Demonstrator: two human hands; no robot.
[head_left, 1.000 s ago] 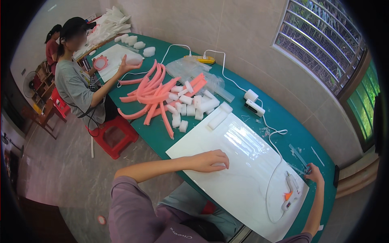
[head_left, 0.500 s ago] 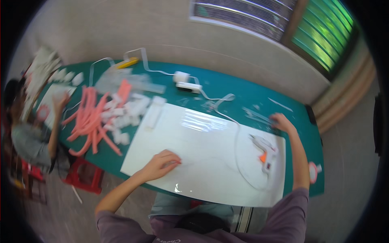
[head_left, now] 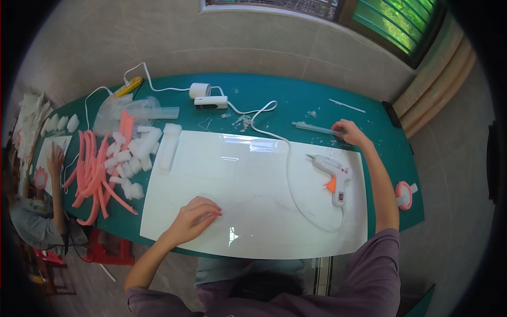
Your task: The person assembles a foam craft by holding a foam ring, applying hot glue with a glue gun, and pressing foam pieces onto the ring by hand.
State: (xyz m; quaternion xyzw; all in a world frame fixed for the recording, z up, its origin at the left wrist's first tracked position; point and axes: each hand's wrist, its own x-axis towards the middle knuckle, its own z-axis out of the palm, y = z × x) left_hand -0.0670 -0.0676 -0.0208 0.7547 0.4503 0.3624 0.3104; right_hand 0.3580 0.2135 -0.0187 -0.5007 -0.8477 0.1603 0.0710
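Observation:
My left hand (head_left: pixel 193 220) hovers over or rests on the left part of a glossy white board (head_left: pixel 248 185). Its fingertips and thumb come together in a pinch; whatever may be between them is too small to make out. Beyond the board's far right edge, my right hand (head_left: pixel 350 133) has its fingers closed on the right end of clear glue sticks (head_left: pixel 314 128) lying on the table. A white glue gun (head_left: pixel 335 177) with an orange trigger lies on the board's right side, nozzle toward the far left. Its white cord loops across the board.
Pink foam strips (head_left: pixel 95 177) and white foam pieces (head_left: pixel 134 153) pile up left of the board. At the back stand a white plug adapter (head_left: pixel 199 91) and a white box-shaped device (head_left: pixel 211 102). A pink ring (head_left: pixel 404 195) lies far right. Another person's hand (head_left: pixel 55 159) works at far left.
The view has shifted and sharpened. My right hand has come slightly leftward onto the glue sticks, its fingers closing there. My left hand stays pinched over the board.

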